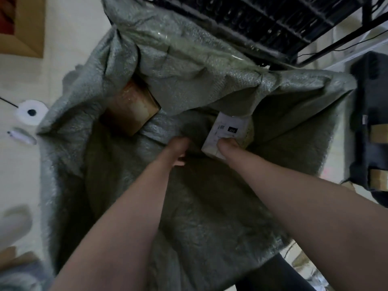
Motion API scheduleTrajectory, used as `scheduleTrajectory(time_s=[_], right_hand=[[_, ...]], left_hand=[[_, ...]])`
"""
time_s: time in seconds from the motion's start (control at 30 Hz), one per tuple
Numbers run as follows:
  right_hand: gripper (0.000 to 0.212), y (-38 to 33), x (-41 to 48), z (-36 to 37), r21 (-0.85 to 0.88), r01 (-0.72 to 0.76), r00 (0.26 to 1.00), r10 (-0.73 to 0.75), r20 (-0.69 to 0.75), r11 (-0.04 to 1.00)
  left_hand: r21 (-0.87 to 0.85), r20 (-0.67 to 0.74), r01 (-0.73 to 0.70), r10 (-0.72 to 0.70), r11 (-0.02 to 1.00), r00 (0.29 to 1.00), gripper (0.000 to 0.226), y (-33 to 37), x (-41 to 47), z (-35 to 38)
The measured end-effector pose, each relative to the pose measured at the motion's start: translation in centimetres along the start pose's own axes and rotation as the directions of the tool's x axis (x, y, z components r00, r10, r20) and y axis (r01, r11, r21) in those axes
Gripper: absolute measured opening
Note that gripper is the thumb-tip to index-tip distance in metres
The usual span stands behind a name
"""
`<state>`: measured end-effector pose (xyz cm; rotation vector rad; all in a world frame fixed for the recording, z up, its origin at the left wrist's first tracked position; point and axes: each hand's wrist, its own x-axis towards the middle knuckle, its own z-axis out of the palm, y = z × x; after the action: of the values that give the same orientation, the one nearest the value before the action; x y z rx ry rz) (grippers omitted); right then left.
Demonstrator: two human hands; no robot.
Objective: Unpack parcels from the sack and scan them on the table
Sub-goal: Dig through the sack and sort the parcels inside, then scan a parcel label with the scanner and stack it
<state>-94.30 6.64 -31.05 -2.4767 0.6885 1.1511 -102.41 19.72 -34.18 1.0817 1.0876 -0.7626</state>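
White parcel point(228, 128) w/ a printed label sits inside the sack point(210, 206), over on the right side just under a fold of the far wall, label facing up. Right hand point(227, 147) has hold of its near end, fingers curled over the edge. Left hand point(177, 149) is right beside it, to the left, reaching into a dark crease of the sack lining; the thumb shows but the fingers are buried in the fold, so can't tell whether it's grasping anything.

Second parcel, a brown box point(130, 108) wrapped in shiny tape, lies tilted in the sack's left part, half under another fold, well apart from both hands.

The sack itself is grey-green woven stuff, mouth spread wide on the pale floor point(69, 38), both forearms going down into it.

Round it: a white roll point(31, 112) and a pen point(21, 136) on the floor to the left, a cardboard carton point(29, 24) top-left, a black wire rack point(262, 19) at the far edge.
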Motion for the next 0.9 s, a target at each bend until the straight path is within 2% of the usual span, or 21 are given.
scheduleTrajectory(time_s=[0.13,0.27,0.3,0.4,0.53,0.63,0.73,0.9], right_hand=[[0.041,0.9,-3.5,-1.5,-0.153,0.167,0.985,-0.157,0.076,0.974],[0.028,1.3,-8.8,-5.2,-0.207,0.262,0.958,-0.229,0.172,0.942],[0.023,1.5,-9.9,-6.4,-0.162,0.29,0.946,-0.257,0.198,0.943],[0.028,2.3,-13.1,-11.1,0.058,0.307,0.905,-0.311,0.29,0.95],[0.031,2.8,-16.9,-18.4,0.09,0.417,0.832,-0.42,0.361,0.904],[0.034,3.5,-18.4,-24.7,0.098,0.491,0.791,-0.49,0.368,0.866],[0.032,4.8,-17.9,-31.5,0.103,0.557,0.768,-0.558,0.313,0.824],[0.029,7.8,-14.3,-44.1,-0.002,0.667,0.725,-0.649,0.229,0.745]], left_hand=[[0.218,-0.1,-0.109,0.133,0.97,0.986,0.026,1.0,-5.2,-2.1],[0.413,-0.074,-0.177,0.227,0.893,0.971,0.016,2.8,-12.8,-1.3],[0.475,-0.06,-0.2,0.258,0.857,0.964,0.018,3.4,-14.5,-0.7],[0.587,-0.052,-0.24,0.332,0.773,0.942,0.022,5.3,-19.6,1.4],[0.651,-0.045,-0.255,0.372,0.715,0.927,0.022,7.9,-26.3,4.8],[0.693,-0.025,-0.273,0.401,0.667,0.916,0.02,10.4,-30.6,8.1],[0.734,-0.039,-0.281,0.451,0.619,0.892,0.016,13.6,-33.9,12.5],[0.733,-0.046,-0.294,0.477,0.613,0.878,0.032,18.9,-37.0,21.9]])
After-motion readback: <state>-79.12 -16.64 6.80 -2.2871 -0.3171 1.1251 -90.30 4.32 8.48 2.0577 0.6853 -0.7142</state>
